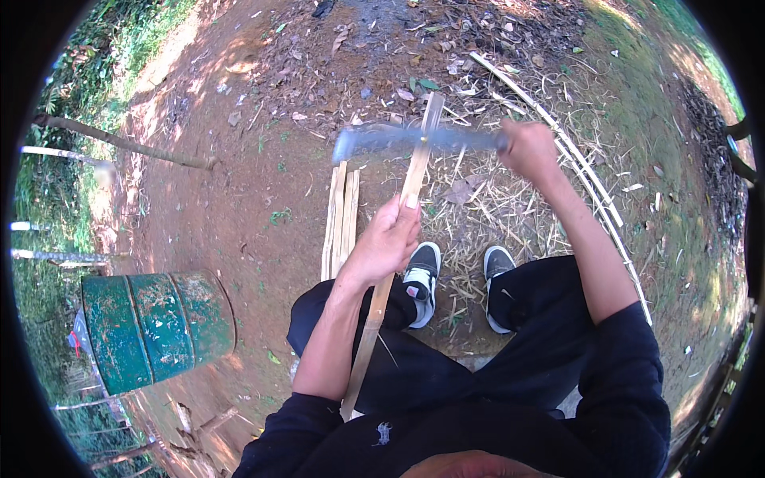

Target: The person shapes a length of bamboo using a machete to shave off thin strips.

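Note:
A long, flat bamboo strip [419, 169] runs from beside my left thigh up and away in front of me. My left hand [387, 240] is closed around it near its middle, thumb along its upper face. In my right hand [529, 151] is the dark handle of a machete [374, 143], fist wrapped round it. The blade points left and crosses the strip near its far end; motion blurs it, and whether it touches the strip I cannot tell. Several split bamboo strips [341, 219] lie together beyond my left knee.
Long thin bamboo strips [575, 159] curve along the ground at my right. Shavings [470, 215] litter the dirt around my shoes [422, 280]. A green, rust-marked metal drum [159, 331] stands at the left. Beyond it are poles and greenery, and dry leaves [343, 40] lie ahead.

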Demonstrator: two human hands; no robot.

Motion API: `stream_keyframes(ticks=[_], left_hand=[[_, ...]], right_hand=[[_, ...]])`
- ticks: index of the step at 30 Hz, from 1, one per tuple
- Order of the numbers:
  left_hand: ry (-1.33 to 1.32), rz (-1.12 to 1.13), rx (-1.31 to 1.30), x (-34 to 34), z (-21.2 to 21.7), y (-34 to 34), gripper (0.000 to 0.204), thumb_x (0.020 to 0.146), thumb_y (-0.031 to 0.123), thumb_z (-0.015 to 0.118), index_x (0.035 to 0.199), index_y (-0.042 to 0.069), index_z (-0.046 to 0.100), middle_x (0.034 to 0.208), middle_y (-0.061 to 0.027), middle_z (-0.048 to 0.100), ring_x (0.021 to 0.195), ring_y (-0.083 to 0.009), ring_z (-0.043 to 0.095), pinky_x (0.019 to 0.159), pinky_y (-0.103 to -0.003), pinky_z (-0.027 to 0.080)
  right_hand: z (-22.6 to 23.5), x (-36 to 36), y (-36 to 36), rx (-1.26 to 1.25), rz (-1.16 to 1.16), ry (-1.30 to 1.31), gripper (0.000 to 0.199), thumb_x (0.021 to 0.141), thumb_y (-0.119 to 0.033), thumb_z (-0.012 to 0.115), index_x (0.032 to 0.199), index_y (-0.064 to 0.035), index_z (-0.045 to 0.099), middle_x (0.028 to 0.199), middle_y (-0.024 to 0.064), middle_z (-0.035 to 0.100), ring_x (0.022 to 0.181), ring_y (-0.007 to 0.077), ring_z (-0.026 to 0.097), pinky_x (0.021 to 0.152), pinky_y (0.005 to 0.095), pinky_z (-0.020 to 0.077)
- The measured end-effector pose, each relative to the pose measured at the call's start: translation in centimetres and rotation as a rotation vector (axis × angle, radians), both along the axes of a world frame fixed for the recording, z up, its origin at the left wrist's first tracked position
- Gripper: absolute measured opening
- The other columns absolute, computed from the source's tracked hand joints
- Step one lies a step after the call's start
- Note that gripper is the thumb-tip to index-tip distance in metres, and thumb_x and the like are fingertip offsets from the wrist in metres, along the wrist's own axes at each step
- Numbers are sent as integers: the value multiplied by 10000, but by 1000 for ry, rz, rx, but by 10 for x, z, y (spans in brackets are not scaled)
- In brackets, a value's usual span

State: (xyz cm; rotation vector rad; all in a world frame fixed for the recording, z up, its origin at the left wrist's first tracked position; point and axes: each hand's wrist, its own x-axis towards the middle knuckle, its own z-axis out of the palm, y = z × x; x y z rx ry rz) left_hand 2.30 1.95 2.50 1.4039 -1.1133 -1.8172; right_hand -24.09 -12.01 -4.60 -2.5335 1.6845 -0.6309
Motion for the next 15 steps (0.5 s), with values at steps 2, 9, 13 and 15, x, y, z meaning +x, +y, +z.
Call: stream_keyframes(ticks=[2, 9, 13, 15], left_hand=[[75, -52, 36, 1, 0, 4, 300, 1073, 412, 363, 959, 138, 412, 644, 74, 307, 434, -12, 230, 362, -205, 191], [91, -123, 7, 12, -5, -10, 299, 1084, 344, 352, 1009, 82, 475, 671, 42, 428, 428, -43, 391, 363, -205, 344], [155, -30, -22, -2, -8, -9, 325, 1077, 298, 374, 1179, 26, 518, 755, 0, 516, 511, -68, 512, 412, -200, 431], [169, -66, -57, -5, -6, -9, 331, 1076, 294, 376, 1197, 21, 519, 750, 6, 507, 502, -61, 503, 408, -198, 426]], right_hand=[[25, -20, -21, 272, -511, -89, 191, 871, -177, 560, 857, -39, 691, 695, 146, 687, 650, 278, 702, 640, 439, 569], [12, -64, -15, 298, -672, -227, 305, 898, -253, 515, 928, -21, 712, 765, 195, 697, 744, 323, 696, 737, 467, 549], [32, -22, 4, 202, -402, -365, 216, 861, -200, 563, 844, -29, 694, 637, 139, 656, 575, 253, 643, 612, 410, 526], [27, -11, 11, 65, -248, -418, 155, 830, -159, 611, 740, -39, 652, 524, 86, 580, 472, 202, 580, 509, 383, 483]])
